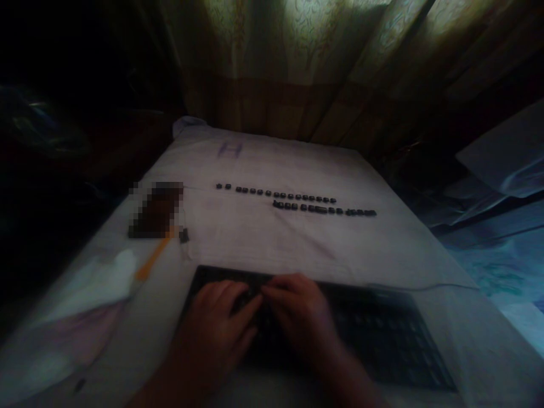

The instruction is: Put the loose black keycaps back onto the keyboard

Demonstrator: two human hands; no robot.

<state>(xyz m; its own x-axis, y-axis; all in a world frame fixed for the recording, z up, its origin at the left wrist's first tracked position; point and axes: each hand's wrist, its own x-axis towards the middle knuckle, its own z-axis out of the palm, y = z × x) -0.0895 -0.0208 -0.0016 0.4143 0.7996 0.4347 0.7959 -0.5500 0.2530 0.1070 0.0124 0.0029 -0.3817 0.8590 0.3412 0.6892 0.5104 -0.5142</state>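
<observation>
A black keyboard (382,334) lies at six o'clock on a pale cloth (246,243). The left hand (216,317) and right hand (301,309) come close together over its upper left part, fingers bent; whether they pinch anything I cannot tell (dimness and blur hide it). Loose keycaps (322,209) lie in two rows toward twelve and one o'clock. A hard, uneven push might skid the keyboard, ruck the cloth and scatter those rows.

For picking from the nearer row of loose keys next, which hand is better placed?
Probably the right hand: it is at the keyboard, and the nearer row of loose keys starts ahead of it and runs rightward. The left hand sits farther from that row.
</observation>
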